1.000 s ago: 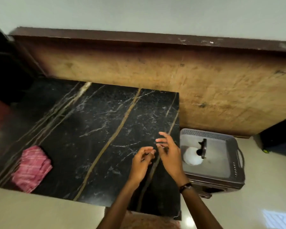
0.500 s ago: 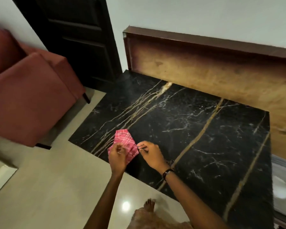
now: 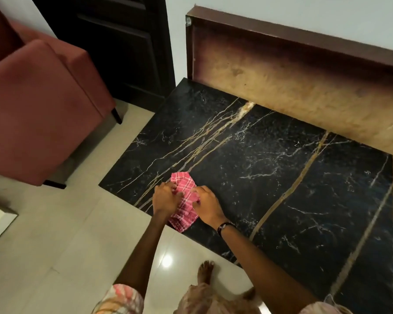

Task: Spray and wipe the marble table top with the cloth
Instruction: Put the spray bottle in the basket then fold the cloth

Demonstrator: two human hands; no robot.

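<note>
The black marble table top (image 3: 270, 168) with gold and white veins fills the middle and right of the view. A pink checked cloth (image 3: 184, 200) lies at its near left edge, partly hanging over the rim. My left hand (image 3: 166, 198) grips the cloth's left side with curled fingers. My right hand (image 3: 205, 206), with a dark band at the wrist, pinches the cloth's right side. No spray bottle is in view.
A red-brown armchair (image 3: 39, 105) stands on the tiled floor to the left. A dark door (image 3: 123, 41) is behind it. A wooden board (image 3: 304, 75) leans against the wall behind the table. My bare foot (image 3: 205, 271) stands near the table's front edge.
The view swung left from the grey tray to the cloth. Both hands moved to the cloth and took hold of it, and it has been pulled toward the table's near edge.
</note>
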